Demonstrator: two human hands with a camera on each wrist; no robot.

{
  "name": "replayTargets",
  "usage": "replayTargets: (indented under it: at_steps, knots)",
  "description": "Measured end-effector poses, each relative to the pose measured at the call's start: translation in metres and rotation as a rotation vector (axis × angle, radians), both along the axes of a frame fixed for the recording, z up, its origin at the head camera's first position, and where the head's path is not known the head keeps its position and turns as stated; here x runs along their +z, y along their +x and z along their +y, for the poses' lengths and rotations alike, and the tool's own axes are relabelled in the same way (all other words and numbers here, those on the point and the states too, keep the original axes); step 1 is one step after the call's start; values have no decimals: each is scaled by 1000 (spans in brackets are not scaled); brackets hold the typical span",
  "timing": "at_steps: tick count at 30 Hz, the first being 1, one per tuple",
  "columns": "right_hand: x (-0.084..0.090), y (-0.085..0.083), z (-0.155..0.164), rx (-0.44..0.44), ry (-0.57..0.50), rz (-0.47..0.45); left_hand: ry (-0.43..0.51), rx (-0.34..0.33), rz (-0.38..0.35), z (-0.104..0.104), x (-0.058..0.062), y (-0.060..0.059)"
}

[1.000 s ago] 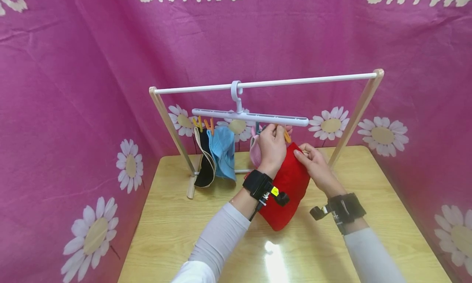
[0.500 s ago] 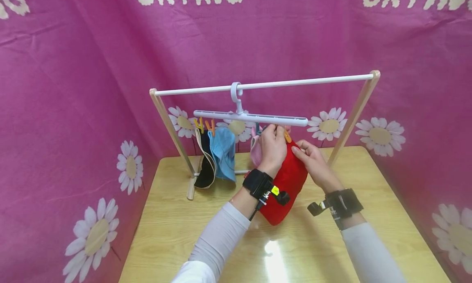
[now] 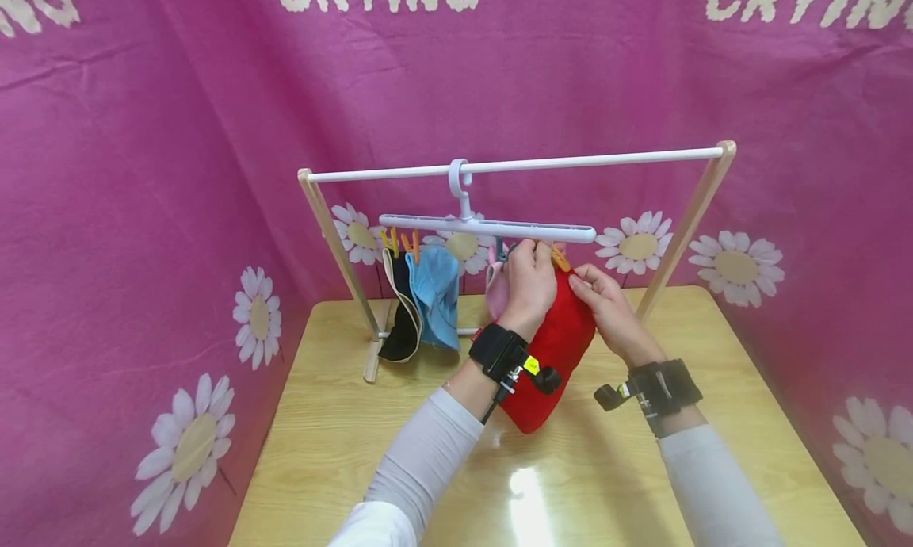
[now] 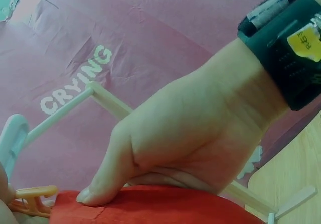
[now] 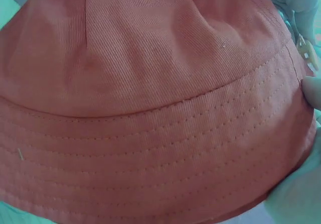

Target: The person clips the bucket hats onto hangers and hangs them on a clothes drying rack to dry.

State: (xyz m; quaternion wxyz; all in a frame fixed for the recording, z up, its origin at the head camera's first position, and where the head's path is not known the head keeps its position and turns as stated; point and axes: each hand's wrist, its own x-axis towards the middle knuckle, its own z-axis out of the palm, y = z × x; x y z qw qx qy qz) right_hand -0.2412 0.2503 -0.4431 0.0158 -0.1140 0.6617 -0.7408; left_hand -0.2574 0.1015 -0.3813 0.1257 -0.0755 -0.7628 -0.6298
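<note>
A red bucket hat (image 3: 559, 349) hangs below the right half of the pale hanger (image 3: 499, 228); its stitched brim fills much of the right wrist view. My right hand (image 3: 609, 313) pinches the brim edge, thumb (image 4: 98, 194) on the near side. An orange clothespin (image 3: 560, 259) meets the hat's upper corner. At its handles, my left hand (image 3: 531, 285) grips it with curled fingers, which show only at the left edge of the left wrist view. Behind the left hand, a pink hat (image 3: 497, 289) hangs partly hidden beside a dark teal clothespin (image 3: 502, 248).
The hanger hooks over the white rail (image 3: 606, 160) of a wooden-ended rack on the table (image 3: 335, 452). On its left half, a black hat (image 3: 403, 325) and a light blue hat (image 3: 437, 293) hang from a yellow clothespin (image 3: 390, 240) and another orange one. Purple daisy-print cloth (image 3: 178, 174) surrounds the table.
The red hat's corner has risen to the orange clothespin, with my right hand moving slightly up and left. The clothespin has tilted a little; my left hand stays nearly in place.
</note>
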Motion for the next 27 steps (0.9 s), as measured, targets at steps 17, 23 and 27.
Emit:
replayTargets:
  at_steps: [17, 23, 27]
  knots:
    - [15, -8, 0, -18, -26, 10, 30, -44, -64, -3, 8, 4]
    - [17, -9, 1, 2, -54, -6, -155, -12, -98, -5, 12, 7]
    - [12, -9, 4, 4, -67, -43, -262, -34, -130, -4, 15, 11]
